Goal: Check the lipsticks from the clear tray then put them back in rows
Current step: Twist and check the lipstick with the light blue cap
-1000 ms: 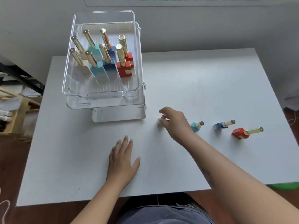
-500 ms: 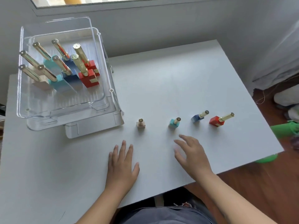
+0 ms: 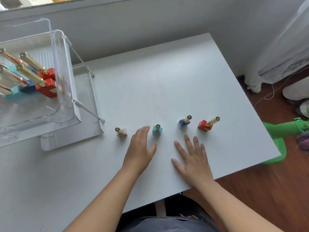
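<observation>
left hand (image 3: 139, 150): flat, fingers together, empty | right hand (image 3: 192, 158): flat, fingers spread, empty

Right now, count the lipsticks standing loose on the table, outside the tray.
4, in a row near the front edge: a beige one nearest the tray, a light blue one, a dark blue one, and a red one farthest right. None seem hidden.

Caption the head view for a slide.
Two empty hands rest near four lipsticks lined up beside the tray.
</observation>
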The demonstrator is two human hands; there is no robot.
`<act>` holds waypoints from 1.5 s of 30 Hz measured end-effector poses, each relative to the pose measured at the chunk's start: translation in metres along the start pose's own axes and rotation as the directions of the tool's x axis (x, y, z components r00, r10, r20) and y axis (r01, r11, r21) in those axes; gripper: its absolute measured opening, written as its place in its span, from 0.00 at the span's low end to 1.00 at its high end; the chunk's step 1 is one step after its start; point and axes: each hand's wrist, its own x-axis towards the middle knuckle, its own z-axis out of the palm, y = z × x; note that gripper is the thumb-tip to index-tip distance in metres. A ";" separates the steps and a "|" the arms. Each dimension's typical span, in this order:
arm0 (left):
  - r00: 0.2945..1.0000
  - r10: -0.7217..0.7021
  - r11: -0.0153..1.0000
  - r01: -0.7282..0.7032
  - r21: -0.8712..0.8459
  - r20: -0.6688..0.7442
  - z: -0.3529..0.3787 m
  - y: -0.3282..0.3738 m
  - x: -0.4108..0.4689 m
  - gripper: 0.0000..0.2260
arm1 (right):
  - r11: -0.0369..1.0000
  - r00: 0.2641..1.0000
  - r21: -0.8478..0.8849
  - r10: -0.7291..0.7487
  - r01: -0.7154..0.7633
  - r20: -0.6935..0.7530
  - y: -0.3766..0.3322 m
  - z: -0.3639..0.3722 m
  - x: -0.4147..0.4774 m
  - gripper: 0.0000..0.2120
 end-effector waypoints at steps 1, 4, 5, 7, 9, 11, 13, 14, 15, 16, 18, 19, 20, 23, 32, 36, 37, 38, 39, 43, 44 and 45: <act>1.000 -0.009 0.999 0.009 -0.033 0.004 0.001 0.005 0.010 0.27 | 1.000 1.000 0.002 -0.003 0.003 -0.002 0.000 0.000 0.000 0.31; 0.999 -0.038 0.997 0.041 -0.062 0.038 0.006 0.012 0.030 0.24 | 1.000 1.000 0.017 -0.016 0.016 -0.006 0.001 0.001 0.000 0.31; 0.998 -0.048 0.997 0.050 -0.051 0.035 0.008 0.013 0.033 0.23 | 1.000 1.000 0.019 -0.021 0.022 -0.008 0.002 0.001 0.000 0.31; 0.998 -0.055 0.998 0.055 -0.039 0.007 0.010 0.013 0.037 0.17 | 0.999 0.999 0.027 -0.038 0.039 -0.011 0.005 0.001 0.000 0.32; 0.999 -0.044 0.998 0.043 -0.052 -0.012 0.010 0.012 0.038 0.10 | 0.997 0.998 0.039 -0.064 0.064 -0.013 0.009 0.000 0.000 0.32; 0.999 -0.046 0.996 0.045 -0.074 -0.009 0.009 0.010 0.040 0.05 | 0.995 0.996 0.030 -0.090 0.090 -0.003 0.013 -0.001 0.000 0.32; 0.997 -0.078 0.992 0.079 -0.098 0.005 0.007 0.010 0.038 0.04 | 0.994 0.995 0.026 -0.102 0.102 0.017 0.016 -0.001 0.000 0.32; 0.995 -0.096 0.989 0.096 -0.116 0.008 0.006 0.011 0.036 0.04 | 0.994 0.994 0.031 -0.104 0.103 0.022 0.016 -0.001 0.000 0.32; 0.993 -0.118 0.982 0.118 -0.148 0.008 0.005 0.012 0.034 0.04 | 0.994 0.994 0.039 -0.103 0.102 0.028 0.015 -0.001 0.000 0.32; 0.990 -0.144 0.971 0.143 -0.192 0.008 0.003 0.013 0.032 0.04 | 0.994 0.994 0.049 -0.098 0.096 0.038 0.014 -0.003 0.001 0.33; 0.984 -0.178 0.940 0.170 -0.295 -0.001 -0.003 0.017 0.027 0.05 | 0.993 0.994 0.090 -0.079 0.073 0.073 0.009 -0.008 0.002 0.33; 0.983 -0.186 0.923 0.171 -0.343 -0.009 -0.007 0.020 0.024 0.05 | 0.991 0.993 0.118 -0.070 0.058 0.095 0.006 -0.011 0.003 0.33; 0.981 -0.193 0.906 0.172 -0.388 -0.017 -0.012 0.023 0.021 0.06 | 0.987 0.992 0.157 -0.062 0.044 0.113 0.002 -0.017 0.005 0.32; 0.976 -0.217 0.853 0.176 -0.492 -0.028 -0.030 0.031 0.012 0.07 | 0.894 0.995 0.448 -0.024 -0.022 0.095 -0.016 -0.046 0.012 0.23; 0.988 -0.155 0.750 0.131 -0.648 0.021 -0.082 0.040 0.000 0.08 | 0.296 1.000 0.955 -0.025 0.024 -0.017 -0.075 -0.165 0.050 0.12; 0.994 -0.097 0.716 0.110 -0.689 0.059 -0.097 0.039 -0.003 0.08 | 0.247 0.990 0.967 -0.141 0.057 -0.022 -0.090 -0.184 0.057 0.14; 0.994 -0.082 0.709 0.106 -0.698 0.067 -0.100 0.038 -0.004 0.08 | 0.252 0.988 0.965 -0.149 0.074 -0.036 -0.094 -0.186 0.057 0.13; 0.995 -0.069 0.705 0.099 -0.702 0.071 -0.103 0.037 -0.004 0.07 | 0.263 0.987 0.961 -0.151 0.091 -0.052 -0.097 -0.187 0.057 0.11; 0.996 -0.059 0.705 0.094 -0.703 0.073 -0.106 0.036 -0.005 0.07 | 0.280 0.987 0.954 -0.146 0.105 -0.066 -0.101 -0.188 0.057 0.10; 0.995 -0.030 0.706 0.090 -0.703 0.097 -0.117 0.027 -0.007 0.08 | 0.327 0.992 0.937 -0.063 0.125 -0.111 -0.113 -0.184 0.056 0.06; 0.994 -0.025 0.706 0.091 -0.702 0.104 -0.119 0.025 -0.007 0.07 | 0.325 0.992 0.937 -0.044 0.126 -0.119 -0.116 -0.183 0.055 0.06; 0.994 -0.021 0.705 0.092 -0.703 0.109 -0.121 0.023 -0.007 0.07 | 0.321 0.992 0.939 -0.028 0.126 -0.123 -0.119 -0.182 0.055 0.07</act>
